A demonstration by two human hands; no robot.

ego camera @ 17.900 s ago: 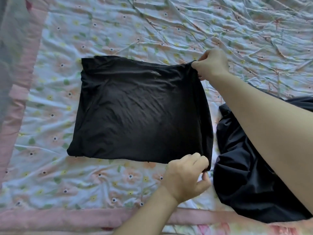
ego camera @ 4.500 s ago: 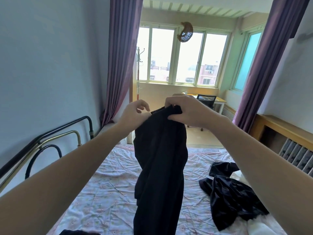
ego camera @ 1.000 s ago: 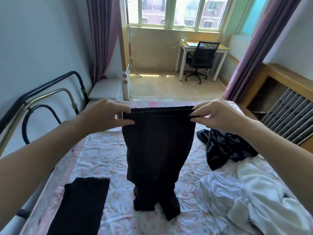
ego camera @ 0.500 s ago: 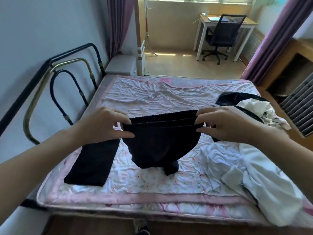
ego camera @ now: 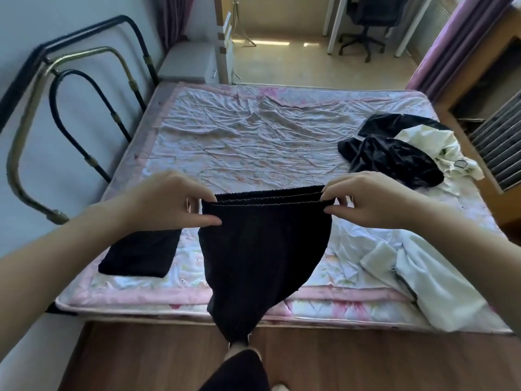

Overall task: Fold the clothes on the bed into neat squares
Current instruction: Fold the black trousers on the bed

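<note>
A black ribbed garment (ego camera: 262,255) hangs by its elastic waistband above the bed's near edge, its lower end dangling past the mattress toward the floor. My left hand (ego camera: 166,201) pinches the waistband's left end and my right hand (ego camera: 369,198) pinches its right end, stretching the band flat between them. A folded black garment (ego camera: 141,256) lies flat on the floral bed sheet (ego camera: 248,142) at the near left, partly hidden by my left hand. A crumpled black garment (ego camera: 394,156) and a white one (ego camera: 428,283) lie on the right side.
A metal bed rail (ego camera: 33,114) runs along the wall on the left. A wooden floor (ego camera: 146,359) lies in front of the bed, with my leg and foot below the garment. A desk and office chair (ego camera: 363,15) stand by the far wall; a radiator is at right.
The view has tilted further down. The held garment has come nearer me, and its lower end, which lay bunched on the sheet, now hangs over the bed's front edge.
</note>
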